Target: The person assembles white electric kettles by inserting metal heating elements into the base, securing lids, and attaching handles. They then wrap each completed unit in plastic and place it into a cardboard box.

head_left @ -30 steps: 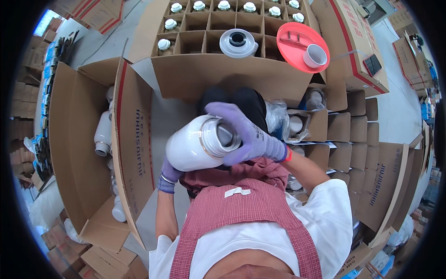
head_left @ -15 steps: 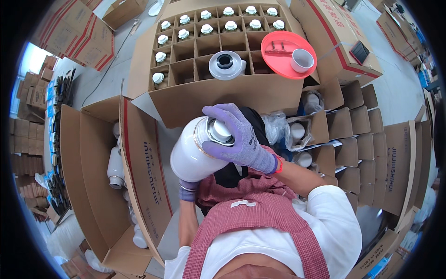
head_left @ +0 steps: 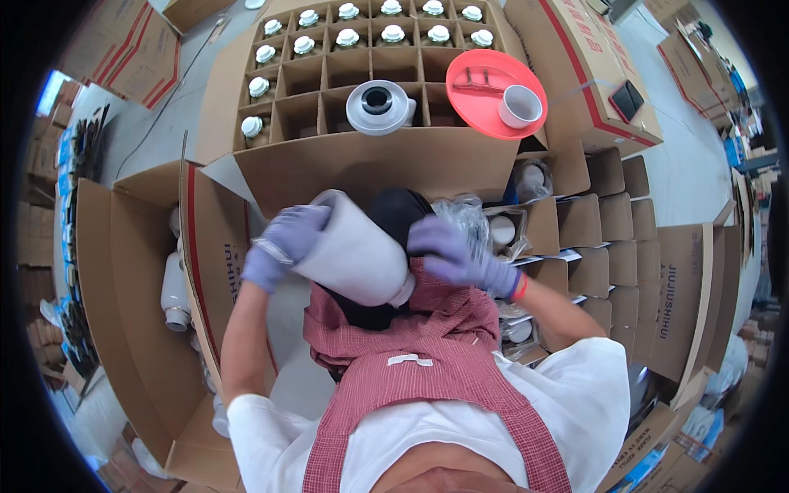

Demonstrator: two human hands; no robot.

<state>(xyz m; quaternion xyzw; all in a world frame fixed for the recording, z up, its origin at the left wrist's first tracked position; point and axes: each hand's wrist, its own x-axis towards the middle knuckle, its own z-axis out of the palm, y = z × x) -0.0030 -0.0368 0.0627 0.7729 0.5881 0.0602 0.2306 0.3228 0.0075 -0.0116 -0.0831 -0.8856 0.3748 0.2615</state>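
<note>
My left hand [head_left: 288, 245] wears a purple glove and grips a white thermos flask [head_left: 357, 255] near its upper-left end. The flask lies tilted over my lap, its narrow neck end pointing down and to the right. To the right of the flask, my gloved right hand [head_left: 460, 255] is apart from it. Motion smears its fingers, so their closure is unclear. Beyond my hands, a grey-white round lid with a black centre [head_left: 377, 105] rests on the divided carton [head_left: 378, 160]. A red round tray [head_left: 485, 70] beside it carries a white cup [head_left: 520, 107].
White-capped bottles [head_left: 393, 34] fill several far compartments of the divided carton. At left stands an open carton [head_left: 136, 304] holding a white flask [head_left: 174, 292]. Cardboard dividers [head_left: 588, 222] with wrapped pieces stand at right. A phone [head_left: 627, 100] lies on a closed carton [head_left: 588, 49].
The flask has tipped over, its neck swinging from the top to the lower right. My right hand has left the neck and moved right; my left hand has come up to the flask's side.
</note>
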